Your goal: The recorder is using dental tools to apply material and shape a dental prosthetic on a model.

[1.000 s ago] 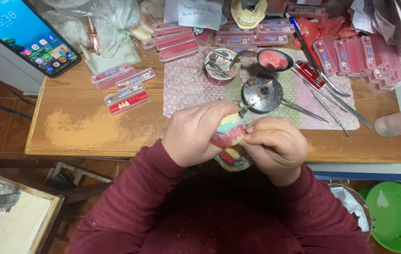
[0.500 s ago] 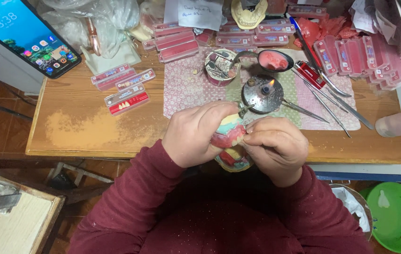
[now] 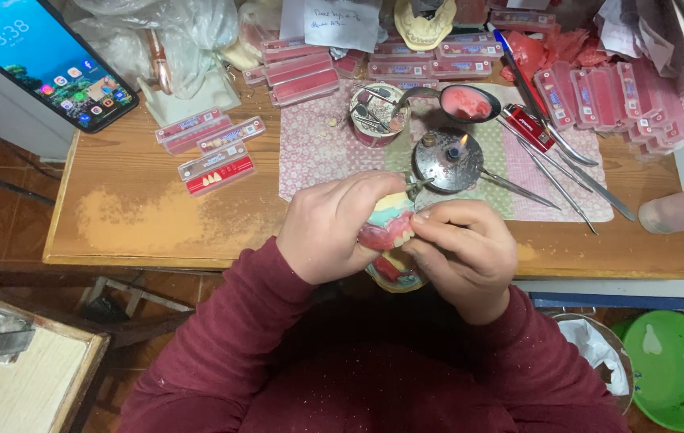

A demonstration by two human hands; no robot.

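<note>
Holding: denture model (image 3: 390, 232), centre of frame, just below the table (image 3: 141, 224) edge.
Handling: judged stiff, light, brittle; wax looks soft, so grip the base.
Left hand (image 3: 334, 228): fingers wrapped around model.
Right hand (image 3: 466, 256): fingertips pinched at its teeth.
Burner (image 3: 448, 158): lit, just above.
Change: none visible; hands and model unmoved.

Both bare hands, left hand (image 3: 332, 227) and right hand (image 3: 468, 252), emerge from long maroon sleeves.

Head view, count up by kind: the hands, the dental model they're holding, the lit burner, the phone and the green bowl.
Hands: 2, left hand and right hand
Dental model: 1
Lit burner: 1
Phone: 1
Green bowl: 1
Total: 6
</note>
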